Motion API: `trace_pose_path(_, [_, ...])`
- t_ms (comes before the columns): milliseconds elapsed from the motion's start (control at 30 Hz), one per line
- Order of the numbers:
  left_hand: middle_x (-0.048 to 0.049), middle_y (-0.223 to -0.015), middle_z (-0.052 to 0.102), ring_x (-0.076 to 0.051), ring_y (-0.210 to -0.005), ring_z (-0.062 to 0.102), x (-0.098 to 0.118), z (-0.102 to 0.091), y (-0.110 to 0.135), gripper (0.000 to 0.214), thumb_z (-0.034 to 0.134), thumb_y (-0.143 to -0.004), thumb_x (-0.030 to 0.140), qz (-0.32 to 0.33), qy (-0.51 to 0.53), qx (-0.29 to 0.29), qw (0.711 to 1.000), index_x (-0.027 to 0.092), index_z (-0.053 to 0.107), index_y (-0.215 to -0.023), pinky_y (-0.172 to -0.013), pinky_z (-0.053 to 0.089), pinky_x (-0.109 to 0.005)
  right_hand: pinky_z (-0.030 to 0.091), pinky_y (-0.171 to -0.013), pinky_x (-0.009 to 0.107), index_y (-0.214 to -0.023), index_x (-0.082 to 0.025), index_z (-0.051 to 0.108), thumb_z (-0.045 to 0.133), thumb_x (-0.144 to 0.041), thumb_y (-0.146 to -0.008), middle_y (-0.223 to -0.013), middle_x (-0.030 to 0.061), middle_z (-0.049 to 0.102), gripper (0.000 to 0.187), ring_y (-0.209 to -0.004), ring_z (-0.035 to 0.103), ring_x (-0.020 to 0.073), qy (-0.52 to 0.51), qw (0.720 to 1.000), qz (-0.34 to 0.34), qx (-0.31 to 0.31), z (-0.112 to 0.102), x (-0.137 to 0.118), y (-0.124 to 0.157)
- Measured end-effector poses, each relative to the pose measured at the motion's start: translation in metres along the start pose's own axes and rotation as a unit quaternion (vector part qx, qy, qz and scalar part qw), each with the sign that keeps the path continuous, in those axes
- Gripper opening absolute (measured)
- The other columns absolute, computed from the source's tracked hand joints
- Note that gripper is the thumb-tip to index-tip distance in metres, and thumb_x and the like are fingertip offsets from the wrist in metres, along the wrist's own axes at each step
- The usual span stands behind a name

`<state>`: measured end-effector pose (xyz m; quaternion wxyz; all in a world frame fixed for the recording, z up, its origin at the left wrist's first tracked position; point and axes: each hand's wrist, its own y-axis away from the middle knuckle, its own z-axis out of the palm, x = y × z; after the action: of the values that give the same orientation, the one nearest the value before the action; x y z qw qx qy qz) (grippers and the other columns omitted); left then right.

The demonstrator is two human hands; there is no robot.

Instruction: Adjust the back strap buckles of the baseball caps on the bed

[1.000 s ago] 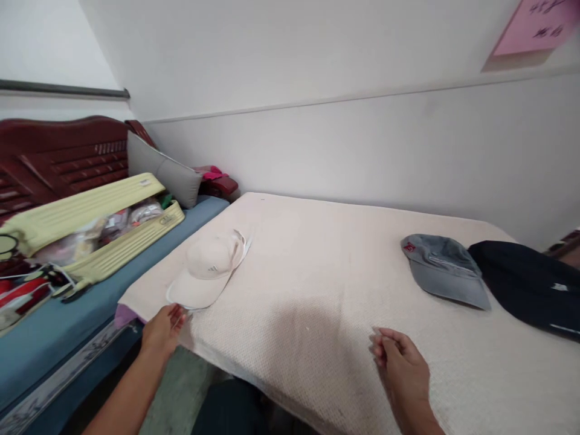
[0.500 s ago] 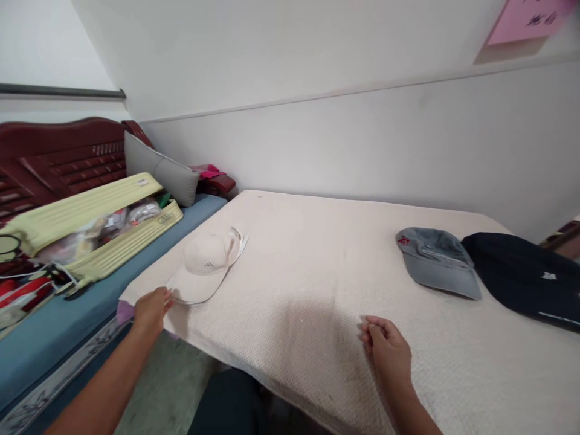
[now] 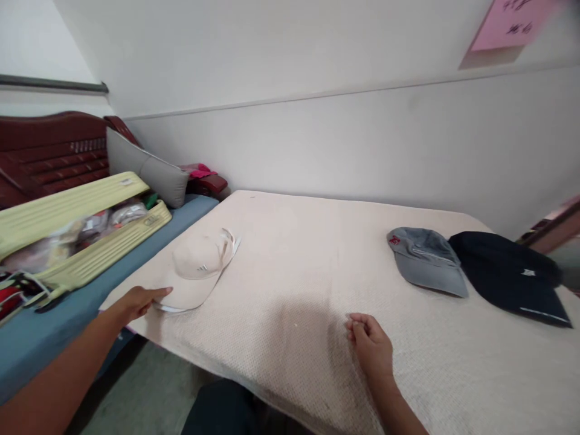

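A cream baseball cap (image 3: 196,260) with a small dark logo sits at the left of the cloth-covered table, its brim toward me. My left hand (image 3: 138,302) is closed on the edge of that brim, thumb on top and the other fingers underneath. Over the table's front middle, my right hand (image 3: 372,344) is loosely curled, fingertips drawn together, with nothing visible in it. Farther right lies a grey cap (image 3: 426,260) with a red emblem. Touching or slightly overlapping it is a dark navy cap (image 3: 502,272) with a white mark.
A pale cloth (image 3: 290,241) covers the table, which meets a white wall (image 3: 308,145). On the left, a blue-covered bed or bench (image 3: 190,211) holds a pale yellow case (image 3: 86,196) with bagged items and a grey cushion (image 3: 158,172). A pink note (image 3: 507,27) hangs upper right.
My left hand has shifted its grip on the cream cap's brim, with the thumb now lying on top. The whole scene has slid slightly left as my head turned. My right hand stays curled.
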<state>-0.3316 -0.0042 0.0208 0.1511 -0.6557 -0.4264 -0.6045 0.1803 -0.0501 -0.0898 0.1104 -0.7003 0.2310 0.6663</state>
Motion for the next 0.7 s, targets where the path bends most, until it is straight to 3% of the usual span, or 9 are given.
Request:
trace_pose_path(100, [0.0095,-0.036,0.034,-0.006,-0.03,0.033,0.004,-0.001,0.001,0.031,0.066,-0.074,0.002,-0.065,-0.041,-0.074,0.994,0.015,0.046,-0.054,-0.033,0.018,-0.013,0.042,-0.051,0.026,-0.083,-0.018,0.063,0.059,-0.032,-0.069,-0.065,0.0005,0.064,0.02,-0.053,0.055,0.0146,0.001,1.0,-0.004,-0.001,0.002,0.001,0.001])
trace_pose_path(167, [0.0086,-0.041,0.043,-0.005,-0.034,0.039,0.01,0.004,0.007,0.023,0.062,-0.078,0.003,-0.071,-0.032,-0.111,0.991,0.012,0.052,-0.06,-0.035,0.025,-0.01,0.042,-0.051,0.026,-0.083,-0.019,0.063,0.059,-0.031,-0.07,-0.065,0.0001,0.064,0.019,-0.052,0.055,0.0144,0.002,1.0,-0.01,-0.001,0.002,0.003,0.0])
trace_pose_path(233, [0.0047,-0.055,0.058,-0.007,-0.047,0.053,0.017,0.016,0.02,0.012,0.055,-0.084,0.004,-0.05,0.0,-0.154,0.987,0.008,0.06,-0.074,-0.044,0.04,-0.011,0.042,-0.051,0.026,-0.083,-0.019,0.062,0.058,-0.031,-0.07,-0.064,-0.0005,0.064,0.018,-0.052,0.055,0.0144,-0.002,1.0,-0.009,-0.003,0.002,0.004,-0.002])
trace_pose_path(300, [-0.0001,-0.076,0.068,-0.013,-0.068,0.064,0.021,0.033,0.044,0.015,0.051,-0.086,0.002,-0.004,0.06,-0.209,0.976,0.008,0.064,-0.091,-0.061,0.052,-0.019,0.041,-0.051,0.026,-0.081,-0.019,0.063,0.06,-0.03,-0.069,-0.062,-0.001,0.063,0.017,-0.051,0.054,0.0146,-0.016,1.0,-0.001,-0.006,0.003,0.003,-0.003])
trace_pose_path(400, [-0.0051,-0.089,0.072,-0.017,-0.076,0.066,0.016,0.066,0.097,0.027,0.06,-0.076,-0.001,0.069,0.188,-0.288,0.937,0.01,0.065,-0.099,-0.068,0.057,-0.026,0.038,-0.048,0.025,-0.078,-0.018,0.063,0.065,-0.033,-0.068,-0.06,-0.0005,0.062,0.018,-0.051,0.053,0.0148,-0.057,0.997,0.022,-0.046,0.006,-0.006,-0.001])
trace_pose_path(467, [-0.0071,-0.092,0.072,-0.019,-0.076,0.067,0.003,0.09,0.139,0.034,0.07,-0.07,0.003,0.056,0.234,-0.317,0.918,0.013,0.066,-0.102,-0.063,0.056,-0.024,0.039,-0.049,0.025,-0.079,-0.017,0.065,0.066,-0.041,-0.071,-0.064,0.0015,0.063,0.025,-0.054,0.055,0.0146,-0.107,0.986,0.053,-0.113,0.01,-0.016,0.003])
trace_pose_path(567, [-0.0081,-0.096,0.073,-0.024,-0.082,0.068,-0.031,0.121,0.197,0.047,0.076,-0.063,0.008,-0.011,0.277,-0.359,0.891,0.018,0.066,-0.108,-0.068,0.057,-0.029,0.045,-0.06,0.028,-0.086,-0.015,0.066,0.059,-0.057,-0.076,-0.078,0.009,0.068,0.044,-0.068,0.063,0.0182,-0.201,0.948,0.137,-0.205,0.013,-0.032,0.01])
trace_pose_path(633, [-0.0066,-0.095,0.074,-0.023,-0.082,0.068,-0.059,0.137,0.228,0.048,0.078,-0.062,0.009,-0.051,0.282,-0.378,0.88,0.02,0.066,-0.107,-0.07,0.056,-0.029,0.048,-0.068,0.031,-0.091,-0.015,0.066,0.056,-0.064,-0.075,-0.088,0.0132,0.07,0.052,-0.079,0.066,0.0225,-0.254,0.926,0.167,-0.226,0.009,-0.042,0.01])
trace_pose_path(700, [-0.0081,-0.096,0.073,-0.025,-0.087,0.068,-0.084,0.147,0.25,0.044,0.077,-0.065,0.013,-0.087,0.258,-0.432,0.86,0.021,0.066,-0.107,-0.072,0.055,-0.03,0.049,-0.074,0.035,-0.095,-0.019,0.066,0.056,-0.065,-0.073,-0.099,0.0127,0.07,0.052,-0.089,0.065,0.0252,-0.297,0.922,0.133,-0.21,-0.002,-0.05,0.005])
